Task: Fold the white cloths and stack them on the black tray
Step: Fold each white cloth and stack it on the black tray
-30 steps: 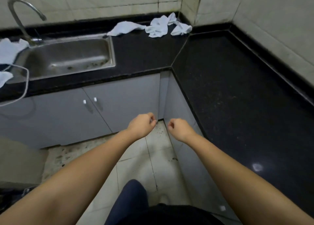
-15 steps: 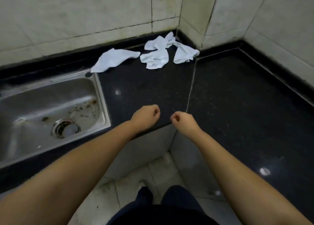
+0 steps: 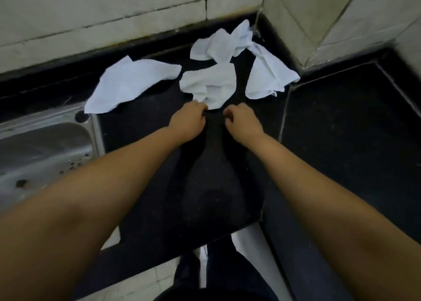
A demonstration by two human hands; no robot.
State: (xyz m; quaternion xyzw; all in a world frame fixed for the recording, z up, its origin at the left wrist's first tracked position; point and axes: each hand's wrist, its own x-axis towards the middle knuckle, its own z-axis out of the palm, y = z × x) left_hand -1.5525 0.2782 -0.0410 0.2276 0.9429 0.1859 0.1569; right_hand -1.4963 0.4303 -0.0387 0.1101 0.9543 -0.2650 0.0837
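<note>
From the head view, I had both arms stretched out over the black counter (image 3: 141, 141) toward the corner where the white cloths lay loose. The left hand (image 3: 188, 123) sat at the near edge of the crumpled middle cloth (image 3: 210, 85), fingers curled under, knuckles touching or just short of the fabric; I could not tell whether it already pinched anything. The right hand (image 3: 242, 122) hung just beside it at about four o'clock from that cloth, fingers loosely curled and holding nothing, a small gap of bare counter between it and the hem. I judged the two hands were set close together so as to take two near corners of the same piece.

The flattest cloth (image 3: 132, 84) lay at nine o'clock from the middle one, its long axis running from seven o'clock near the sink (image 3: 45, 146) up toward two o'clock. Another cloth (image 3: 267, 77) at three o'clock pointed its long axis from twelve down to five. A bunched cloth (image 3: 218, 47) sat at twelve o'clock against the tiled wall (image 3: 102, 16). None was folded. I saw no black tray in this view.
</note>
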